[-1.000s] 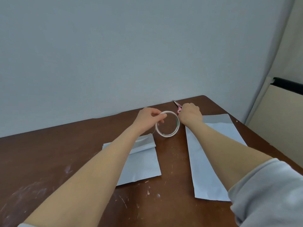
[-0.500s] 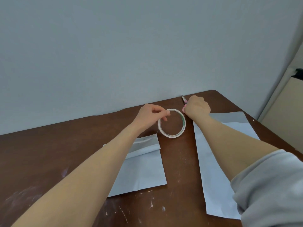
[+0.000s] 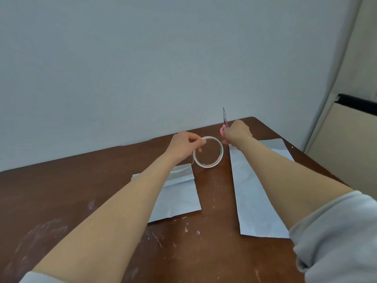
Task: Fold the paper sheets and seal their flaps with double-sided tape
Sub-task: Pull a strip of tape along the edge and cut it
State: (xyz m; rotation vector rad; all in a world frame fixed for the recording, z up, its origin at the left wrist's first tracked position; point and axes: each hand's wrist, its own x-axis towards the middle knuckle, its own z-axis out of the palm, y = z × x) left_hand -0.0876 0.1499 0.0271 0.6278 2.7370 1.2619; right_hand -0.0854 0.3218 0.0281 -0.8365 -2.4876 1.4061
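My left hand (image 3: 184, 147) pinches the top left of a white roll of double-sided tape (image 3: 208, 152), held on edge just above the table. A thin strip runs from the roll down to the flap of a folded pale sheet (image 3: 179, 199) under my left forearm. My right hand (image 3: 236, 133) grips pink-handled scissors (image 3: 224, 122) with the blades pointing up, just right of the roll. A second, longer pale sheet (image 3: 253, 199) lies flat under my right forearm.
The brown wooden table (image 3: 81, 190) carries white scuff marks near its front. A plain grey wall stands right behind its far edge. At the right, past the table's edge, is a beige panel with a black strip (image 3: 357, 103).
My right hand has lifted the scissors, so their blades now point upward instead of lying low behind the roll. My left hand keeps its hold on the tape roll.
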